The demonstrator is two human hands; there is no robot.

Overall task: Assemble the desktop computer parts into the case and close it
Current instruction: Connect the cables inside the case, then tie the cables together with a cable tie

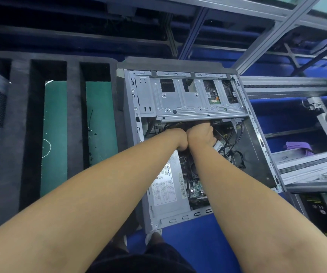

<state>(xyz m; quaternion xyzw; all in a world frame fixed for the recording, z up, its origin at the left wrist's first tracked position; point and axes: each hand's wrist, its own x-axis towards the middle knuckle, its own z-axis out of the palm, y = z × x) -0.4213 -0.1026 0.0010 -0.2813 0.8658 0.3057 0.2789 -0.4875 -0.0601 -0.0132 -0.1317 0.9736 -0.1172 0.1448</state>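
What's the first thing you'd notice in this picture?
Two bare arms reach into the middle of the picture, where the left hand and right hand press side by side inside an open grey computer case, fingers hidden under its metal drive cage. Near the case's close end sits the silver power supply. To the left lies a black foam tray with long slots.

My forearms are bare from elbow to wrist, with no sleeves, watch or gloves on them. My left grip [175, 137] and right grip [202, 134] are bare too. Below I wear dark trousers [139, 259] and light-toed shoes [153, 236].
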